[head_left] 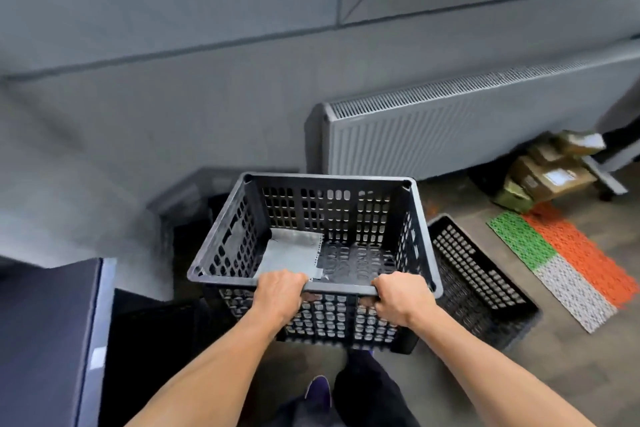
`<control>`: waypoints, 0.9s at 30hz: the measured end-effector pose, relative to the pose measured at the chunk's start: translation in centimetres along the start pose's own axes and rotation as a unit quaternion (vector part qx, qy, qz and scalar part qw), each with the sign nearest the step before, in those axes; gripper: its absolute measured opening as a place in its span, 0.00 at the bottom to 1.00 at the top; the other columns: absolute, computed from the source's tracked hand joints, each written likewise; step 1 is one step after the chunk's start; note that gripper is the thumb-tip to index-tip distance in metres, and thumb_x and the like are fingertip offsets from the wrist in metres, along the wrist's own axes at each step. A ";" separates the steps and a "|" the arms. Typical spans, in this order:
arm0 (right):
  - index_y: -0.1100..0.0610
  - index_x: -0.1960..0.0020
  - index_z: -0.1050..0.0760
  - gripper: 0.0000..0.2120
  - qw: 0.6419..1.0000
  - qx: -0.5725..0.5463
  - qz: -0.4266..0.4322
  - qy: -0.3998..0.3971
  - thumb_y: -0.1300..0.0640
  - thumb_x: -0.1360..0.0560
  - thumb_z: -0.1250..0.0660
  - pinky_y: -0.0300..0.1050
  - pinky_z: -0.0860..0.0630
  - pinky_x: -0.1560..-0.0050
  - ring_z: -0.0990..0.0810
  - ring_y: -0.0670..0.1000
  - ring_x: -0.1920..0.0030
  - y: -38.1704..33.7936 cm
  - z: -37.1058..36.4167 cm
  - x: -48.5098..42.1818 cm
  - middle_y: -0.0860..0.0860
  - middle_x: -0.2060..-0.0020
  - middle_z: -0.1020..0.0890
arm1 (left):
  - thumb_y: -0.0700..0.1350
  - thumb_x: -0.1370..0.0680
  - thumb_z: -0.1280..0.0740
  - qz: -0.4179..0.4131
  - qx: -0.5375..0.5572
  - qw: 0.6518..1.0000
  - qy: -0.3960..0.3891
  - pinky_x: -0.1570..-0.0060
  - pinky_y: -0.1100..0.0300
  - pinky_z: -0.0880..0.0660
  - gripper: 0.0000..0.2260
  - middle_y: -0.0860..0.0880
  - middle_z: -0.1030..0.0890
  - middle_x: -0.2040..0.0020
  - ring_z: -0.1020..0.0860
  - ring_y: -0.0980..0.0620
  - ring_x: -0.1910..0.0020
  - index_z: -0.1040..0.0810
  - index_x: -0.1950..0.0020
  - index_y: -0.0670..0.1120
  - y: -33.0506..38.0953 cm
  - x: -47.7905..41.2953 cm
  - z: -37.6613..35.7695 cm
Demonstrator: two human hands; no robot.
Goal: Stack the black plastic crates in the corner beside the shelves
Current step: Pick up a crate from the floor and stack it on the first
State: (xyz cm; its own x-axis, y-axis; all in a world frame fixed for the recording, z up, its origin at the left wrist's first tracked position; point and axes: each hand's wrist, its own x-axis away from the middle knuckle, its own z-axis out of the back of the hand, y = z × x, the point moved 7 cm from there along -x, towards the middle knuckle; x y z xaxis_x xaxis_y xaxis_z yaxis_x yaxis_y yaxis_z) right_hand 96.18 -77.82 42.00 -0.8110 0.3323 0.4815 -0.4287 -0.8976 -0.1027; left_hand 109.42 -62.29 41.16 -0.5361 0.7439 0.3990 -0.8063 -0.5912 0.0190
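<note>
Head: crate (329,211) holds paper (291,253) (grey)

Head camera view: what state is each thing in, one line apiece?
Held black crate: upright, open-topped, gripped at its near rim.
Grey sheet: lying flat inside that crate.
Second black crate: on the floor, untouched, empty.
Left hand: grips the near rim.
Right hand: grips the near rim.

No legible txt, white labels (558,177) on cardboard boxes (524,174) too blurred, maybe printed
</note>
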 end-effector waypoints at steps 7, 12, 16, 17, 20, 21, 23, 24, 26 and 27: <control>0.51 0.54 0.24 0.20 0.993 0.043 0.109 -0.015 0.35 0.24 0.42 0.48 0.21 0.56 0.17 0.55 0.56 -2.2 3.3 -7.9 0.50 0.58 0.17 | 0.42 0.22 0.38 0.110 0.044 0.992 -0.037 0.55 0.52 0.29 0.06 0.47 0.17 0.50 0.20 0.43 0.48 0.23 0.48 0.50 -4.5 -2.4 0.3; 0.52 0.55 0.25 0.21 0.981 0.080 0.174 -0.009 0.34 0.24 0.42 0.48 0.23 0.58 0.17 0.56 0.55 -3.2 5.5 -13.2 0.51 0.58 0.16 | 0.46 0.21 0.36 0.170 0.066 0.983 -0.033 0.52 0.51 0.27 0.06 0.46 0.17 0.49 0.20 0.42 0.47 0.21 0.47 0.49 -6.7 -4.7 1.4; 0.53 0.56 0.26 0.21 0.972 0.110 0.208 0.001 0.35 0.24 0.43 0.49 0.24 0.59 0.17 0.57 0.56 -4.1 7.1 -15.9 0.52 0.58 0.16 | 0.45 0.22 0.35 0.214 0.072 0.974 -0.023 0.52 0.51 0.27 0.07 0.46 0.17 0.49 0.20 0.42 0.47 0.21 0.46 0.48 -7.8 -5.4 1.9; 0.53 0.56 0.25 0.21 0.970 0.112 0.214 0.005 0.35 0.24 0.42 0.49 0.24 0.58 0.17 0.57 0.56 -4.3 7.4 -16.4 0.53 0.58 0.16 | 0.44 0.22 0.36 0.222 0.073 0.972 -0.022 0.53 0.51 0.26 0.07 0.46 0.17 0.49 0.20 0.42 0.47 0.21 0.46 0.48 -8.1 -5.5 1.9; 0.53 0.54 0.24 0.21 0.968 0.117 0.223 0.009 0.36 0.23 0.42 0.50 0.22 0.58 0.16 0.57 0.56 -4.8 8.0 -18.3 0.52 0.59 0.16 | 0.45 0.22 0.35 0.234 0.083 0.968 -0.021 0.53 0.52 0.26 0.07 0.47 0.17 0.51 0.19 0.43 0.49 0.22 0.45 0.50 -9.3 -6.7 1.8; 0.53 0.54 0.24 0.21 0.967 0.117 0.224 0.009 0.36 0.23 0.42 0.49 0.23 0.58 0.17 0.57 0.57 -4.8 7.9 -18.9 0.52 0.59 0.16 | 0.45 0.22 0.35 0.235 0.083 0.968 -0.020 0.53 0.52 0.26 0.07 0.47 0.16 0.51 0.19 0.43 0.49 0.21 0.45 0.50 -9.6 -7.1 1.7; 0.53 0.53 0.24 0.21 0.967 0.118 0.223 0.010 0.36 0.23 0.43 0.49 0.24 0.60 0.17 0.57 0.57 -5.0 7.9 -19.9 0.52 0.59 0.17 | 0.46 0.22 0.35 0.238 0.079 0.968 -0.021 0.54 0.52 0.27 0.06 0.47 0.17 0.51 0.19 0.43 0.49 0.22 0.46 0.50 -10.2 -7.8 1.7; 0.53 0.53 0.24 0.21 0.968 0.116 0.221 0.011 0.35 0.23 0.43 0.49 0.23 0.60 0.17 0.57 0.57 -5.2 7.8 -20.3 0.52 0.60 0.17 | 0.46 0.22 0.35 0.237 0.080 0.968 -0.022 0.54 0.53 0.28 0.06 0.48 0.17 0.51 0.19 0.43 0.49 0.22 0.46 0.50 -10.6 -8.2 1.6; 0.53 0.53 0.24 0.22 0.970 0.112 0.217 0.013 0.35 0.24 0.43 0.49 0.21 0.59 0.17 0.57 0.58 -5.6 7.5 -21.3 0.51 0.60 0.17 | 0.45 0.22 0.35 0.231 0.089 0.969 -0.021 0.54 0.53 0.30 0.05 0.48 0.17 0.51 0.20 0.44 0.49 0.22 0.47 0.50 -11.5 -8.9 1.3; 0.52 0.53 0.24 0.21 0.971 0.112 0.213 0.012 0.35 0.24 0.43 0.50 0.21 0.59 0.17 0.57 0.59 -5.8 7.3 -21.6 0.51 0.61 0.17 | 0.44 0.22 0.35 0.228 0.091 0.969 -0.019 0.54 0.53 0.30 0.05 0.48 0.17 0.52 0.20 0.44 0.50 0.23 0.47 0.50 -11.9 -9.2 1.2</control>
State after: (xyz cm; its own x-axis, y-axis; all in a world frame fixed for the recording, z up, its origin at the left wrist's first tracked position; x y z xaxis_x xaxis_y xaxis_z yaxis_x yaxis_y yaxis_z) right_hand 119.12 -81.96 38.54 -0.9059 -0.0790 0.4161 0.0429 -0.9945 -0.0952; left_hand 124.24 -62.48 38.36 -0.8143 0.3824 0.4365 -0.4281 -0.9037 -0.0069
